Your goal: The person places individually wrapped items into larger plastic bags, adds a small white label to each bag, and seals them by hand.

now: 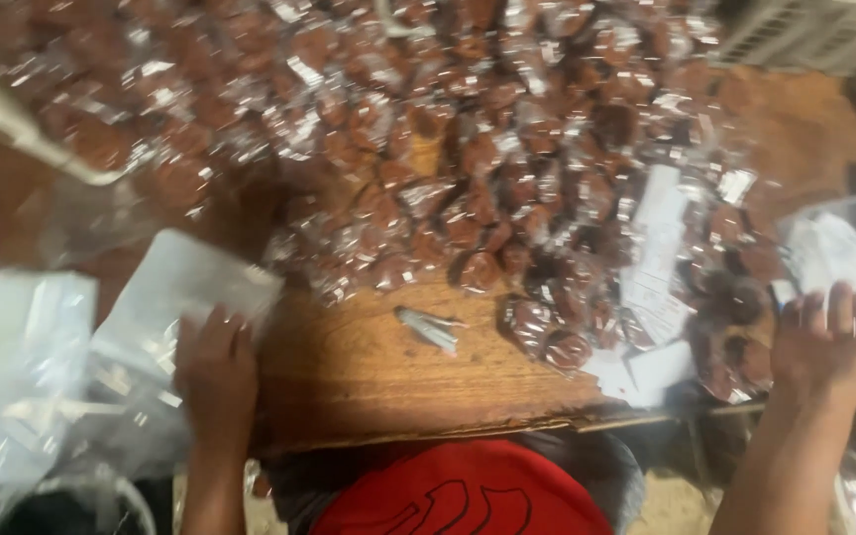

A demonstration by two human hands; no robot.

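On the wooden table (pixel 378 372), the left hand (pixel 215 372) closes loosely on a clear plastic bag (pixel 175 287); the right hand (pixel 829 342) grips a white paper slip (pixel 829 253). Packing looks underway; grasping from the wrapped brown sweets (pixel 468 213) needs freed fingers.

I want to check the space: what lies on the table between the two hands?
In the head view, between the left hand and the right hand lie bare wooden table, a small crumpled wrapper, wrapped brown sweets and white paper slips.

Worn wooden table (pixel 369 367), dim warm light
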